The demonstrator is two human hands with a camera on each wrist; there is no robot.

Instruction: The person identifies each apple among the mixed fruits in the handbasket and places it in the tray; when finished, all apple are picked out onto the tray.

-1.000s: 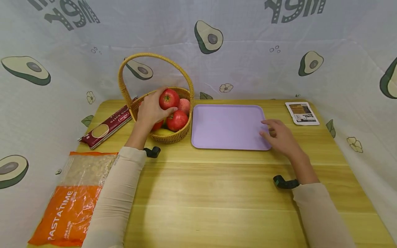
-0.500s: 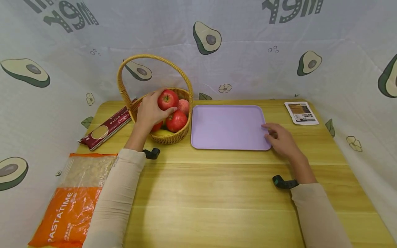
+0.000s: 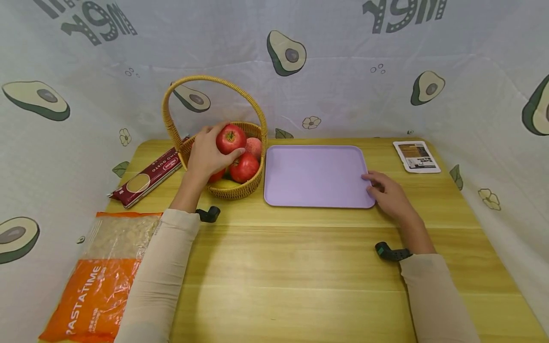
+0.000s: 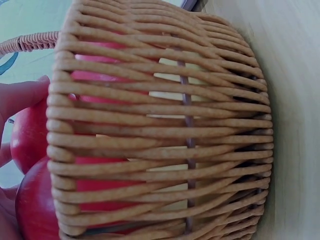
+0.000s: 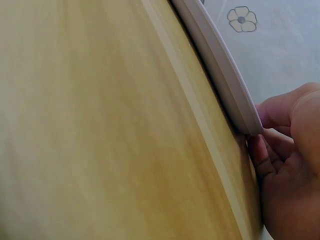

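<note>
My left hand (image 3: 210, 150) grips a red apple (image 3: 231, 138) at the top of a wicker basket (image 3: 238, 191), thumb on its near side. Beside it in the basket lie another red apple (image 3: 243, 167), a pinkish round fruit (image 3: 254, 147) and something yellow low down. The left wrist view shows the basket's woven wall (image 4: 165, 120) hiding most of the fruit. On the right, my right hand (image 3: 389, 194) pinches the right edge of a lilac tray (image 3: 315, 176). In the right wrist view, fingers lie above and below the tray's rim (image 5: 230, 75).
A dark red packet (image 3: 147, 176) lies left of the basket. Nearer me on the left is an orange pasta bag (image 3: 103, 276), partly behind my left sleeve. A small white packet (image 3: 417, 156) lies at the back right of the wooden table (image 3: 300, 267). Printed cloth hangs behind.
My right hand has closed its fingers onto the tray's right edge. The apple in my left hand has shifted very slightly left. The tray and basket look still.
</note>
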